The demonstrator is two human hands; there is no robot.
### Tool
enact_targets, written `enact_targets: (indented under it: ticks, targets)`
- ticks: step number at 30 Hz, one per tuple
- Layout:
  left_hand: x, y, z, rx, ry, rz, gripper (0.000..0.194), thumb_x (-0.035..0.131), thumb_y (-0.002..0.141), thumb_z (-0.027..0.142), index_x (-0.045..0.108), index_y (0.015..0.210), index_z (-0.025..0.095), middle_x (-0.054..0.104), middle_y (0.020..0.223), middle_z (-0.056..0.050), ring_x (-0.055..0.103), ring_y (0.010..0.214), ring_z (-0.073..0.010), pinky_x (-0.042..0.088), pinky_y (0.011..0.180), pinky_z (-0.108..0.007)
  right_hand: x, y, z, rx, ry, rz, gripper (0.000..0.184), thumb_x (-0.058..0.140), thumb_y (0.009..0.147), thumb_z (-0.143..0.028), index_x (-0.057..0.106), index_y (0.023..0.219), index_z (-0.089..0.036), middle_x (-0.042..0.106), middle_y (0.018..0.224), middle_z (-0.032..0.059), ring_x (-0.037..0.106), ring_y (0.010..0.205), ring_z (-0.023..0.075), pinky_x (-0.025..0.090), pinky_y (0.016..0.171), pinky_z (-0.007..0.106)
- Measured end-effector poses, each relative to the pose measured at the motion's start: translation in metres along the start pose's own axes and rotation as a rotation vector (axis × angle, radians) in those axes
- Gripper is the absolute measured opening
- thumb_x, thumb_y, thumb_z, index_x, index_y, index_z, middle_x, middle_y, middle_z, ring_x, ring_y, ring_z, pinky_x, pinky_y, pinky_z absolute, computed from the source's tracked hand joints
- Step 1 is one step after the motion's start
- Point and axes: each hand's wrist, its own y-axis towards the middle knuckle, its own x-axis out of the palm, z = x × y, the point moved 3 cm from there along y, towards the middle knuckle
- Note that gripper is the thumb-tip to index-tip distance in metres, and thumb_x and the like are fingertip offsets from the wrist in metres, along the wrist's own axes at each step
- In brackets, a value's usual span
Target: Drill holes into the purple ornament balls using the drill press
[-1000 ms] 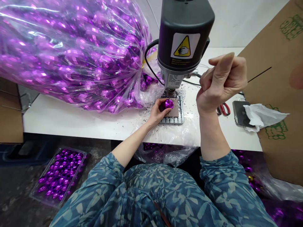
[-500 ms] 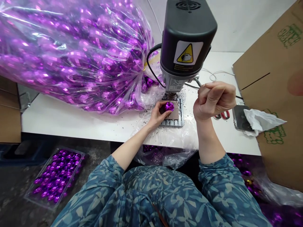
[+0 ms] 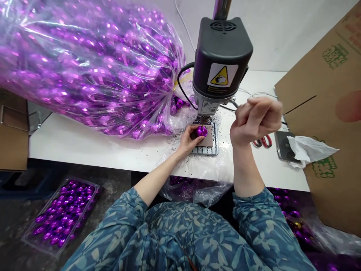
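A metallic purple ball [image 3: 202,131] gleams at center below a black drill head [image 3: 224,47] with a yellow-and-black warning label [image 3: 222,75]; blue, pale-leaf-patterned clothing [image 3: 197,233] fills the bottom of the frame, brown cardboard [image 3: 307,116] printed green the right.

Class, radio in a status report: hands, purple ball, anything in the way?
Left hand pinching purple ball beneath drill. Right hand closed, raised; contents unclear. Possible clutter: dark crumbs around metal base.

Shiny purple ball [image 3: 202,131] under drill [image 3: 222,56]
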Motion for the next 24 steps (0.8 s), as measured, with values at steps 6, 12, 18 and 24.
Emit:
enact_targets:
  ticks: [6, 12, 18, 24]
  targets:
    - [-0.008, -0.032, 0.025, 0.182, 0.221, 0.084, 0.044, 0.086, 0.088, 0.047, 0.063, 0.118, 0.024, 0.076, 0.116, -0.01, 0.075, 0.104, -0.0256, 0.063, 0.092, -0.043, 0.031, 0.041, -0.005, 0.162, 0.0, -0.029, 0.055, 0.069, 0.086, -0.068, 0.062, 0.072, -0.015, 0.039, 0.053, -0.0088, 0.025, 0.037, -0.0028, 0.012, 0.039, 0.019]
    - [-0.025, -0.141, 0.053, 0.816, 0.642, -0.575, 0.026, 0.072, 0.098, 0.039, 0.069, 0.118, 0.023, 0.077, 0.103, -0.011, 0.074, 0.089, -0.0235, 0.063, 0.074, -0.036, 0.028, 0.043, -0.005, 0.186, -0.008, -0.081, 0.053, 0.07, 0.085, -0.065, 0.063, 0.07, -0.014, 0.032, 0.046, -0.0102, 0.029, 0.036, -0.0031, 0.014, 0.04, 0.016]
    - [-0.049, -0.149, 0.064, 0.979, 0.692, -0.603, 0.034, 0.073, 0.099, 0.046, 0.07, 0.119, 0.019, 0.078, 0.12, -0.016, 0.074, 0.108, -0.0281, 0.065, 0.09, -0.042, 0.027, 0.042, -0.006, 0.201, -0.017, -0.075, 0.056, 0.07, 0.081, -0.07, 0.064, 0.07, -0.015, 0.033, 0.046, -0.0097, 0.03, 0.036, -0.0022, 0.015, 0.042, 0.019]
    - [-0.063, 0.032, 0.043, 0.277, 0.467, -0.076, 0.019, 0.059, 0.097, 0.015, 0.073, 0.108, 0.022, 0.076, 0.11, -0.011, 0.071, 0.11, -0.03, 0.057, 0.108, -0.053, 0.026, 0.042, -0.005, 0.193, 0.036, -0.086, 0.049, 0.073, 0.085, -0.06, 0.064, 0.07, -0.015, 0.034, 0.046, -0.0098, 0.031, 0.036, -0.0021, 0.012, 0.04, 0.019]
